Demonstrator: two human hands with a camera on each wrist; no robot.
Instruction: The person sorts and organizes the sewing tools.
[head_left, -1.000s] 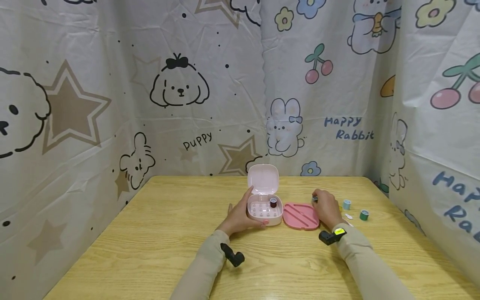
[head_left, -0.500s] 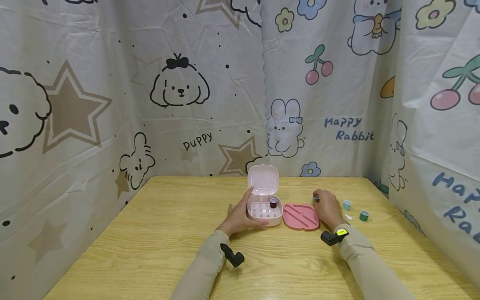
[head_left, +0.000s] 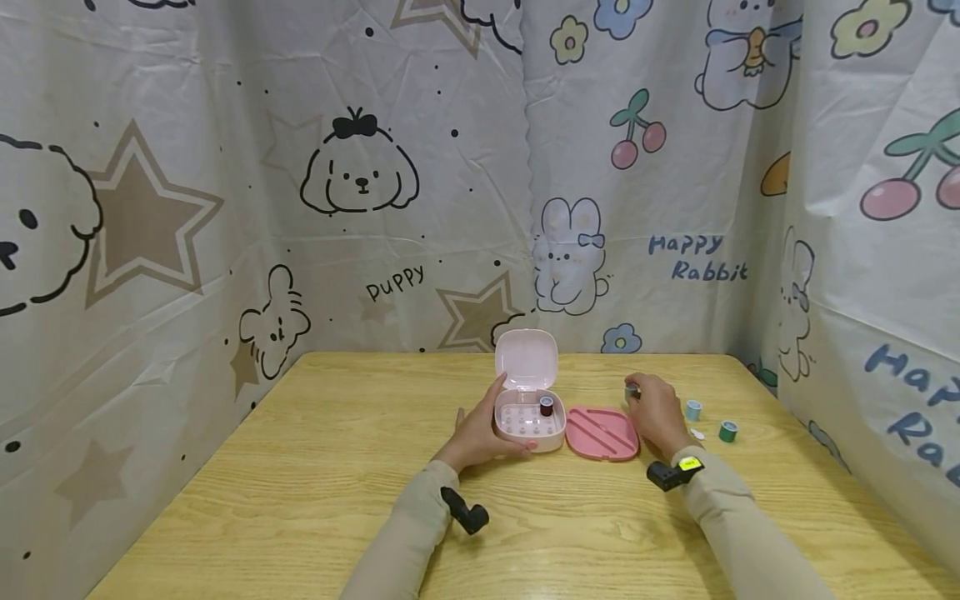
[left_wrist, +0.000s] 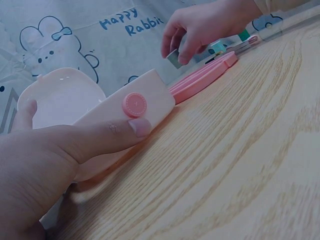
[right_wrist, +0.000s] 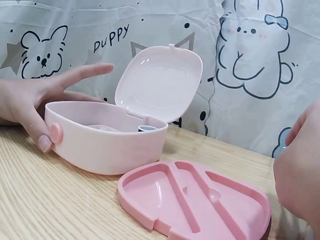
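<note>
A pale pink sewing box (head_left: 529, 442) stands on the table with its lid (right_wrist: 160, 82) raised. One dark brown thread spool (head_left: 547, 407) is upright on the pegs inside. My left hand (head_left: 476, 433) holds the box at its left side, with the thumb on the front beside the round pink button (left_wrist: 135, 105). Right of the box, my right hand (head_left: 660, 414) pinches a grey-green thread spool (left_wrist: 174, 58) between thumb and fingers, above the table. In the right wrist view that spool is hidden and only part of the right hand (right_wrist: 300, 167) shows.
A darker pink slotted tray (head_left: 602, 433) lies flat right of the box. Farther right stand a light blue spool (head_left: 693, 410) and a green spool (head_left: 727, 431), with a small white piece (head_left: 697, 434) nearby. Patterned curtains (head_left: 360, 267) enclose the wooden table (head_left: 300, 500).
My right hand has lifted the grey-green spool slightly, and its wrist has shifted a little to the right. The left hand and the box have stayed put.
</note>
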